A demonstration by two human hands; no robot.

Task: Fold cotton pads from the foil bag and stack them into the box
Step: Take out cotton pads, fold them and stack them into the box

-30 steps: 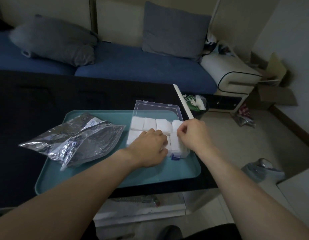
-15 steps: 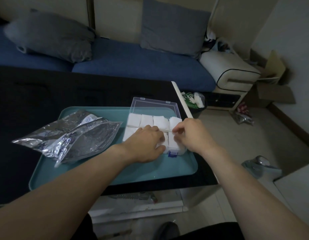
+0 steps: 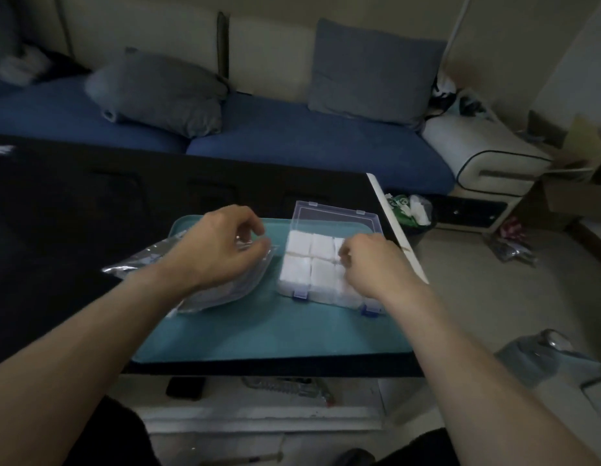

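The fingers (image 3: 248, 230) of the left hand (image 3: 214, 250) were curled above the foil bag (image 3: 221, 290), thumb and fingertips drawn close together at the bag's upper edge; whether the foil was actually pinched could not be told through the blur. The right hand (image 3: 373, 264) was held over the right side of the box (image 3: 326, 264), its fingers bent down onto the folded cotton pads (image 3: 297, 264) there; whether a pad was grasped could not be told.

The pads were seen packed in two rows inside the clear box, whose lid (image 3: 332, 215) was tipped open at the far side and whose blue latches (image 3: 299, 295) faced the person. Box and bag were laid side by side on a teal tray (image 3: 275, 331), the bag to the left and partly covered by the left hand and wrist. The tray was set on a black table (image 3: 73, 213).

Beyond the table a blue sofa (image 3: 292, 142) with two grey cushions (image 3: 164, 92) was seen, and to the right a small bin (image 3: 410, 213) on the floor. No writing on the bag or box could be read.
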